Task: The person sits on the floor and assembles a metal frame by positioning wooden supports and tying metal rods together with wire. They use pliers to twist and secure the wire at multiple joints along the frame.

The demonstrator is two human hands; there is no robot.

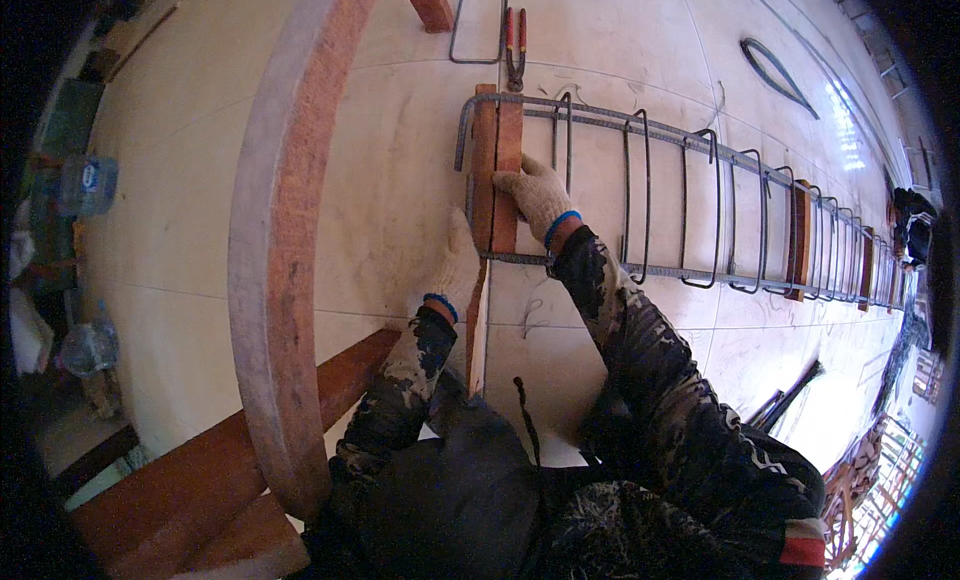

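My right hand (540,195), in a pale knit glove with a blue cuff, grips the right edge of a reddish wooden block (484,165). My left hand (457,268), gloved alike, is at the block's lower left with its fingers stretched upward; whether they touch the wood is hard to tell. The block lies crosswise at the near end of a long rebar cage (590,112), whose bars pass over it. One bar end hooks downward left of the block. Several bent steel stirrups (640,200) ring the bars farther right.
Red-handled pincers (516,50) lie beyond the block beside a bent steel rod (453,30). A large wooden beam (280,230) rises at left, with plastic bottles (88,185) past it. More wooden blocks (798,240) sit under the cage. A person (915,225) is at far right.
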